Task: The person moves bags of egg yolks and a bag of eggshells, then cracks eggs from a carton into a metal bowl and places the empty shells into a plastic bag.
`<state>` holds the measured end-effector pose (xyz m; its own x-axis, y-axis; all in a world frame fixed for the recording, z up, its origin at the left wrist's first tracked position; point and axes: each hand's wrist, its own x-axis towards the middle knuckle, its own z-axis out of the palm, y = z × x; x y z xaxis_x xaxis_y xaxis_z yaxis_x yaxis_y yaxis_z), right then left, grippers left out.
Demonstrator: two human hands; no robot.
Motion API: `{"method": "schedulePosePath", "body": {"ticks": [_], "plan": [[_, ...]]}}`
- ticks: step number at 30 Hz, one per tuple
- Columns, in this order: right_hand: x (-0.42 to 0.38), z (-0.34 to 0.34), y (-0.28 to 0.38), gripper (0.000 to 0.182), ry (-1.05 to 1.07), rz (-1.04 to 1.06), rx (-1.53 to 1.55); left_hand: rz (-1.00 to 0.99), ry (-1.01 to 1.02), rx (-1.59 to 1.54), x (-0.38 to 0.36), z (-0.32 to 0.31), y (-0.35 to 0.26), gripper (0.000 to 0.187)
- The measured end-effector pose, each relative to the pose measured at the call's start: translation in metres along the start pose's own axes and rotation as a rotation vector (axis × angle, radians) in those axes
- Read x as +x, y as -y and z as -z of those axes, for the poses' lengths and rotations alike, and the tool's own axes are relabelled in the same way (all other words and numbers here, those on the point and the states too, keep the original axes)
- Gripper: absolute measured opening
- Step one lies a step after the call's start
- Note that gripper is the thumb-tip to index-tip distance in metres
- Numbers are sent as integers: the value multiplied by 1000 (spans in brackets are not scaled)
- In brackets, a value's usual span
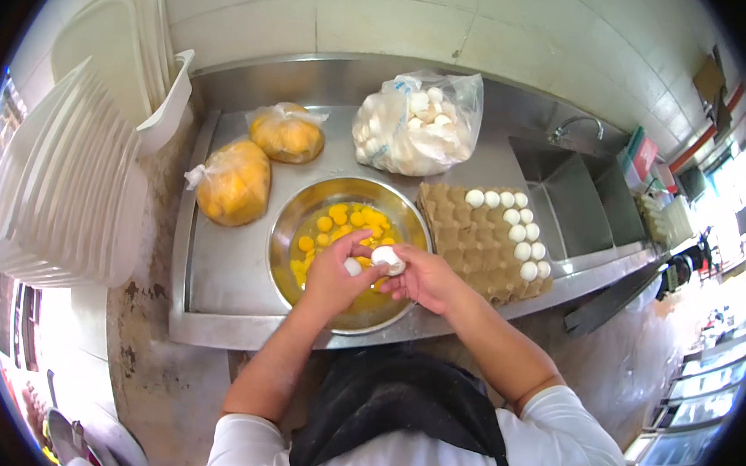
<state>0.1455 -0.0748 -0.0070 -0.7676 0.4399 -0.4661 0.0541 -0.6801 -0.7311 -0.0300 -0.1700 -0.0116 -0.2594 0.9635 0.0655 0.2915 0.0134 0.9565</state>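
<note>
No legible text. Faint blue marks (408,84) on clear plastic bag (469,103) beyond right hand (428,280), perhaps print, too blurred to read.

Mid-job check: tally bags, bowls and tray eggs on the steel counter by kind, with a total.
Bags with yellow contents: 2
Bag of white shells: 1
Metal bowl: 1
White eggs in the cardboard tray: 12
Total: 16

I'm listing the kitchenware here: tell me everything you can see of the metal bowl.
The bowl is round, wide and shiny, seemingly stainless steel, with a thin rim. It sits upright on the metal counter, near the front edge, left of the cardboard egg tray. Yolks lie inside in clear liquid. The left hand and right hand are above it, hiding part of its inside.
</note>
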Motion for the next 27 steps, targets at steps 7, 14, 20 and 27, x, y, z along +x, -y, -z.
{"method": "schedulePosePath", "body": {"ticks": [7,14,20,27], "plan": [[17,52,107,44,-41,377,89,-59,-198,-137,-10,-3,8,56],[50,34,187,79,-539,549,-252,206,-82,-435,-23,-3,-2,47],[-5,-9,43,51,-261,606,-1022,364,-159,-916,-29,-4,2,52],[-45,-31,-18,46,-142,885,-1378,367,97,-984,-25,-24,-15,73]]}}
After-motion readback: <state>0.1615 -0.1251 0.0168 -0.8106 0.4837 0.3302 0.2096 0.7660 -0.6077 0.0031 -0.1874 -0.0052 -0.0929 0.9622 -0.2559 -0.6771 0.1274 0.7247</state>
